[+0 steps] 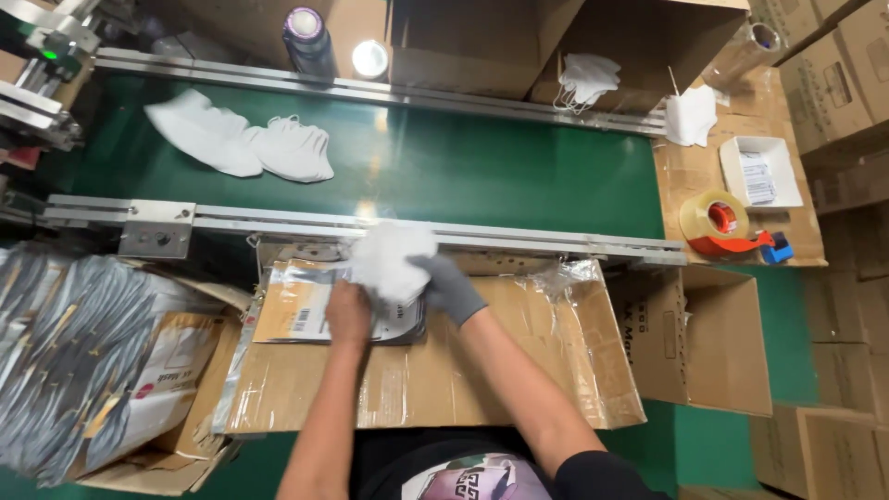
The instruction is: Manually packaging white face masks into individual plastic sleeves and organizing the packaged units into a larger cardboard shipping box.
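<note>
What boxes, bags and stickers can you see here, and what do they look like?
Flat clear pouch: under the hands, on brown cardboard, with a white barcode sticker.
Silvery pouch stack: far left, shiny grey.
Open brown box: right of the arms, side flap printed.
Small white tray: far right, holding a white printed slip.
Stacked brown cartons: top right corner.

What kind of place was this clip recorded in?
Probably a factory packing line for face masks: a green conveyor belt carries white masks, cardboard cartons stand around, and a tape dispenser sits nearby.
</note>
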